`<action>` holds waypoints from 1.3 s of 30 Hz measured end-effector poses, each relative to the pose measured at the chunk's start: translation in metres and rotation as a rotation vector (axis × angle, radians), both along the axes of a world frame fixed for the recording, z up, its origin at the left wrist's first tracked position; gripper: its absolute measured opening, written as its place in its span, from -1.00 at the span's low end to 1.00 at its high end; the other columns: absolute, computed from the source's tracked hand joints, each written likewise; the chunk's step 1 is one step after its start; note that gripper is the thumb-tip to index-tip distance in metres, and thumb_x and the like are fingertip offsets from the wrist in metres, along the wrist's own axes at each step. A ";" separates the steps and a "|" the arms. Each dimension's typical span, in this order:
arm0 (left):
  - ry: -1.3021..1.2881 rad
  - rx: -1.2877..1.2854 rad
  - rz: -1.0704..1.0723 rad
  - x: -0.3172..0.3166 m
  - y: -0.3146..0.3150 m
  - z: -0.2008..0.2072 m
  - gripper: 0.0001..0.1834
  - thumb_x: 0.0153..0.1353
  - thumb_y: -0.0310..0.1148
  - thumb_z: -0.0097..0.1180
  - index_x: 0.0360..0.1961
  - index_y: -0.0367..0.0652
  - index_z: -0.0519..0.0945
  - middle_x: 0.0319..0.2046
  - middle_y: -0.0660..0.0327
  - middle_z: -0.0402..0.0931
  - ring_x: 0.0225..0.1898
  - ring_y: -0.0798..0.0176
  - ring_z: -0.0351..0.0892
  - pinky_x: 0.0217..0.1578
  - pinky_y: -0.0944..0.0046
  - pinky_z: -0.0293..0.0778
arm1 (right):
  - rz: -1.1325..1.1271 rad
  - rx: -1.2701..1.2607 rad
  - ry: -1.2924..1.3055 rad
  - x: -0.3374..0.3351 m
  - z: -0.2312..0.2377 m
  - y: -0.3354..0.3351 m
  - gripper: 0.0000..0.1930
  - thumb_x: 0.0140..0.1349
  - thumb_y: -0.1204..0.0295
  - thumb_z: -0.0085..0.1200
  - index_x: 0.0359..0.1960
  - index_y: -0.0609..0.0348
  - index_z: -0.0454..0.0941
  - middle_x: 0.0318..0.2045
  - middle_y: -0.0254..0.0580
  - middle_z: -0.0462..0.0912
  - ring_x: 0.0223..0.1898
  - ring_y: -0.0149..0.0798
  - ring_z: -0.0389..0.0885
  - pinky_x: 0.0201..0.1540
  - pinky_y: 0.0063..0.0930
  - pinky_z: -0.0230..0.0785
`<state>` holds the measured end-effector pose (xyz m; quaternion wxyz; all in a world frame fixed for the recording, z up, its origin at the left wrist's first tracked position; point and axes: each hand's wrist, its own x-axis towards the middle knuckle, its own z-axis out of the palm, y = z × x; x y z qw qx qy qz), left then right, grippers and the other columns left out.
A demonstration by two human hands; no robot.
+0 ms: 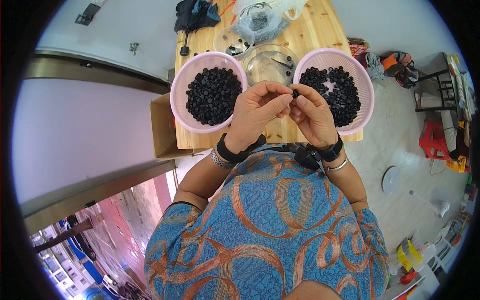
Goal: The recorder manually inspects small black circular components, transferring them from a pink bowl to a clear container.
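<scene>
Wooden tabletop [322, 22]; left hand [252, 111], right hand [316, 116] half-hide black piece [295, 93] (indistinct).

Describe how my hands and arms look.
Your bare left hand has a wide black wrist strap and silvery metal-link band; your bare right hand, another black strap and thin silvery bangle. Short blue fabric sleeves carry orange ribbon swirls.

Black pieces [214, 97], pink baskets [179, 97], orange-swirled shirt [280, 225]

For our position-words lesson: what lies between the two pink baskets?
The head view shows a clear dish between the left basket and right basket; the left hand and right hand hold a black piece nearer the wearer.
</scene>
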<state>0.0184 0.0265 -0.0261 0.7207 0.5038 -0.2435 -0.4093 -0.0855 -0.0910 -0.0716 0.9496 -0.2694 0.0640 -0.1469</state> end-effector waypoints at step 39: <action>0.469 -0.118 -0.108 0.017 -0.025 0.008 -0.78 0.22 -0.49 -0.04 -0.10 -0.26 0.44 -0.17 0.13 0.48 -0.19 0.31 0.53 -0.19 0.42 0.50 | -0.541 -0.673 0.084 -0.013 0.034 -0.010 -0.81 0.08 0.66 0.05 -0.23 0.32 0.46 -0.41 -0.35 0.44 -0.47 -0.59 0.42 -0.43 -0.74 0.34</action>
